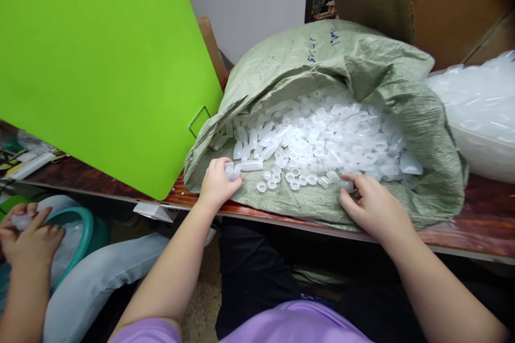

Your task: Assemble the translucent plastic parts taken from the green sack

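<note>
A green woven sack lies on its side with its mouth towards me. Out of it spills a heap of small translucent white plastic caps, with some longer tube-like pieces at the left. At the sack's left lip, my left hand is closed around small translucent plastic pieces; their exact kind is unclear. My right hand is at the heap's front right, thumb and forefinger closed on a translucent plastic piece. Several loose caps lie on the sack cloth between my hands.
A large green board with a wire handle leans at the left. Another bag of white plastic pieces and cardboard boxes stand at the right. At lower left, another person's hands hold a piece over a teal basin.
</note>
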A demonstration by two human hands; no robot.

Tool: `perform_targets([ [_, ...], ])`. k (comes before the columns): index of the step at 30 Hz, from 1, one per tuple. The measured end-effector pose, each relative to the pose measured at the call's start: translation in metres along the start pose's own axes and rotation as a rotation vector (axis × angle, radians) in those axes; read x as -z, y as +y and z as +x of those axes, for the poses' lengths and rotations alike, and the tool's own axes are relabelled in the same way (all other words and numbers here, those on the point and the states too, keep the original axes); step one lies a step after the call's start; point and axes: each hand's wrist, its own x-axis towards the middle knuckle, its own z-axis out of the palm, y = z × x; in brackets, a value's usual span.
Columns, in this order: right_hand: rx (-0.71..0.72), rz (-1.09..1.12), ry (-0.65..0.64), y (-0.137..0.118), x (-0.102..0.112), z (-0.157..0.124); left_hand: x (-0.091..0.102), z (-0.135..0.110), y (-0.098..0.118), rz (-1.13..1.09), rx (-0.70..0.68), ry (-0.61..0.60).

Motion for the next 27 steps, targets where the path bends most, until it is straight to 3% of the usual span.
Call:
perform_targets([
  [9, -0.05, 0.085, 0.024, -0.001, 0.003, -0.001, -0.004, -0.013, 0.005, 0.011, 0.106, 0.066],
  [14, -0.103, 0.208, 0.151, 0.003, 0.002, -0.003, -0.004, -0.017, 0.005, 0.003, 0.064, 0.018],
  [21, -0.052, 0.265, 0.195, 0.003, 0.003, -0.006, -0.001, -0.016, 0.0, -0.013, 0.038, -0.025],
  [24, -0.003, 0.286, 0.279, -0.001, 0.004, -0.011, 0.0, -0.017, -0.001, -0.148, 0.054, 0.044],
  [27, 0.108, 0.298, 0.342, -0.007, 0.004, -0.013, 0.004, -0.021, 0.006, -0.513, 0.153, 0.136],
])
